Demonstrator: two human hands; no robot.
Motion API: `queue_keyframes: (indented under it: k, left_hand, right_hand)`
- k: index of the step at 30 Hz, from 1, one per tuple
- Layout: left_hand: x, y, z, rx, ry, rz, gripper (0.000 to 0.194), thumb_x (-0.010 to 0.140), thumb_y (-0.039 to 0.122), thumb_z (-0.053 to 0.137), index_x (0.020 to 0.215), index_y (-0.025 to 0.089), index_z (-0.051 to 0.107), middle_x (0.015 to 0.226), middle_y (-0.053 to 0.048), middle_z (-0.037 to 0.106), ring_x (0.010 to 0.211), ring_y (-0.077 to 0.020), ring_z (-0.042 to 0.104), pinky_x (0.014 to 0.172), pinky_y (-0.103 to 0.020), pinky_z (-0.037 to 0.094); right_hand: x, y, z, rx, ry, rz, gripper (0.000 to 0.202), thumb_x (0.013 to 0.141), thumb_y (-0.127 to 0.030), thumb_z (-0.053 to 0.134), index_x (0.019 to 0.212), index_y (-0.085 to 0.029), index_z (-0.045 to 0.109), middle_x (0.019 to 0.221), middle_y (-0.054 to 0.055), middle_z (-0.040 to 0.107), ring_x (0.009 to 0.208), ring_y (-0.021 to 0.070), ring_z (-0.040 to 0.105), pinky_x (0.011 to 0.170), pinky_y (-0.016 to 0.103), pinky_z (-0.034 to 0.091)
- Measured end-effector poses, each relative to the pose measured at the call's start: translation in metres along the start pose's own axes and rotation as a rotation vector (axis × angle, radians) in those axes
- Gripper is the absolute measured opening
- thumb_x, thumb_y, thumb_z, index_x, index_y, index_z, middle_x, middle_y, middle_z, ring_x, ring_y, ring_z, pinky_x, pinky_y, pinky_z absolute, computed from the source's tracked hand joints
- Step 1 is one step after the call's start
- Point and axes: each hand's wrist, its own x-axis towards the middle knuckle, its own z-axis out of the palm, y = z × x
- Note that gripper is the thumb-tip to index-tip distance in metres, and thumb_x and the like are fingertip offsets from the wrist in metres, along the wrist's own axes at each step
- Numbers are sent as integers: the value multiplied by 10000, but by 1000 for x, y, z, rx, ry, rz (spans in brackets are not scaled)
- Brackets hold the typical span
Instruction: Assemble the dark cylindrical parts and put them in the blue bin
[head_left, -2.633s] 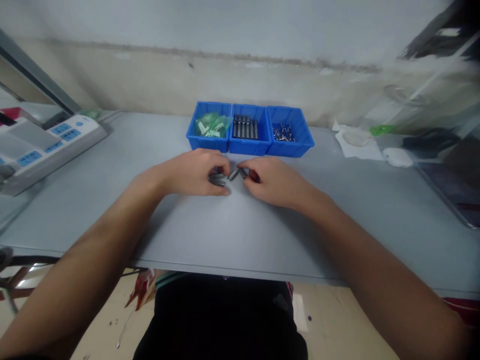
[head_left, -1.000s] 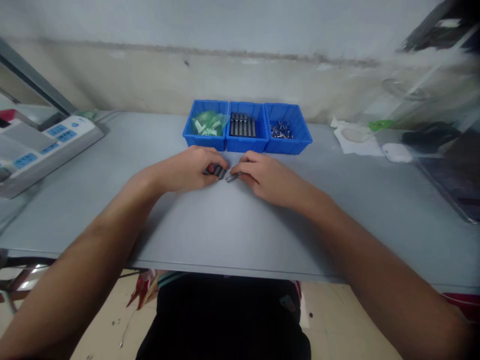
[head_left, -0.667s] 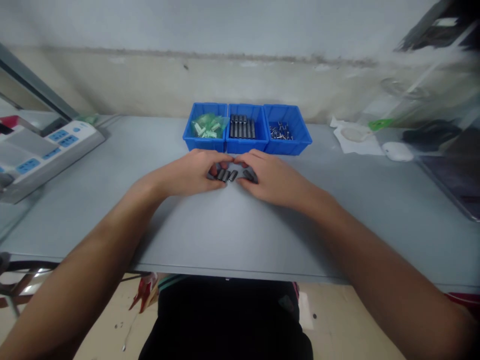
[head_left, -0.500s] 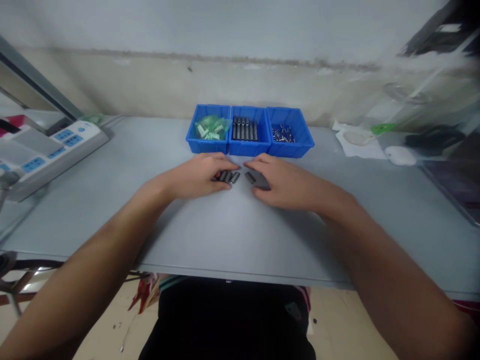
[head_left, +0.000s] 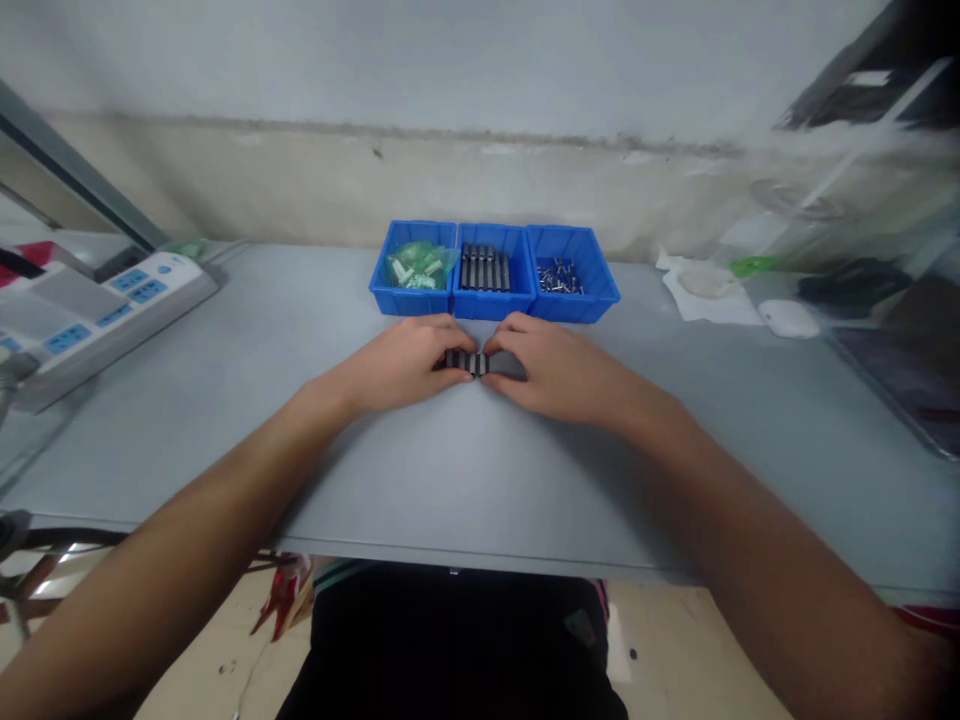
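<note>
Several short dark metal cylinders (head_left: 466,363) stand or lie side by side in a tight row on the grey table, between my two hands. My left hand (head_left: 405,365) curls around the row's left part, thumb at the near side and fingers at the far side, hiding some pieces. At the right end, my right hand (head_left: 551,368) grips the last cylinder between thumb and fingertips. Just beyond my hands, the middle blue bin (head_left: 493,306) contains more dark cylinders (head_left: 484,268) in rows.
The left blue bin (head_left: 411,303) holds pale parts in green plastic; the right blue bin (head_left: 581,311) has small shiny metal parts. A white power strip (head_left: 112,320) lies at the left. White paper (head_left: 705,300), a white rounded object (head_left: 789,318) and a dark tray (head_left: 900,390) are at the right.
My right hand has moved left, bringing its cylinder against the others. The loose, tilted cylinders now form a closed row. The view has shifted slightly.
</note>
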Motion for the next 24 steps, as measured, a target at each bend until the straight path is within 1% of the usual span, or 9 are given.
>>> queue_keyframes:
  k: [3,5,8,11,14,16,18,20,24]
  left_hand:
    - [-1,1,0,12,-1,-7,366,1020,354,681,1313,176,809,1228,-116,768,1096,-285,743,977,-421,573]
    - [-2,2,-2,16,1,-7,447,1030,419,687,1395,176,778,1249,-123,762,1117,-298,742,980,-431,576]
    - [-3,3,-3,20,17,-21,543,1062,495,654,1497,178,724,1306,-137,753,1151,-316,746,1004,-465,586]
    - [-5,2,-4,36,31,-34,524,1079,464,630,1508,178,720,1332,-138,751,1173,-324,753,1036,-495,596]
    - [-5,0,-6,52,36,-34,513,1089,458,630,1507,176,720,1338,-138,748,1189,-329,753,1053,-515,609]
    - [-6,0,-7,57,55,-42,513,1097,464,630,1509,172,715,1362,-147,744,1228,-337,746,1067,-522,615]
    - [-6,1,-7,59,83,-52,497,1104,460,629,1502,175,715,1392,-152,741,1268,-346,738,1070,-524,621]
    - [-7,3,-6,64,88,-35,463,1111,446,630,1483,188,722,1383,-144,748,1283,-353,735,1064,-533,624]
    - [-8,9,-5,82,38,-1,435,1134,417,618,1498,194,701,1394,-142,748,1321,-351,717,1101,-535,610]
  right_hand:
    - [-3,5,-2,46,69,-33,240,994,-356,685,1121,-190,801,1164,91,777,1003,253,709,810,378,467]
    - [-6,9,-10,139,145,-45,252,947,-367,710,1112,-209,814,1067,62,798,941,234,704,809,366,477]
    - [-4,14,-36,245,270,-15,295,911,-407,728,1115,-222,834,971,44,796,842,207,686,783,353,493]
    - [17,23,-68,133,312,53,295,874,-411,754,1074,-214,845,935,56,792,813,220,676,789,369,500]
    - [58,38,-89,-103,218,94,286,845,-359,758,1066,-215,868,991,87,805,929,286,702,841,411,507]
    - [89,49,-93,-261,128,124,295,842,-353,778,1080,-212,880,992,121,794,1085,362,692,898,453,513]
    - [116,58,-89,-391,42,157,290,863,-382,815,1067,-189,883,1036,169,783,1273,445,623,990,517,510]
    - [135,64,-83,-453,-12,170,272,889,-386,832,1055,-178,886,1116,196,778,1375,484,553,1065,574,488]
    - [150,70,-74,-503,-56,177,231,914,-360,819,1029,-171,887,1142,203,780,1375,478,539,1095,607,465]
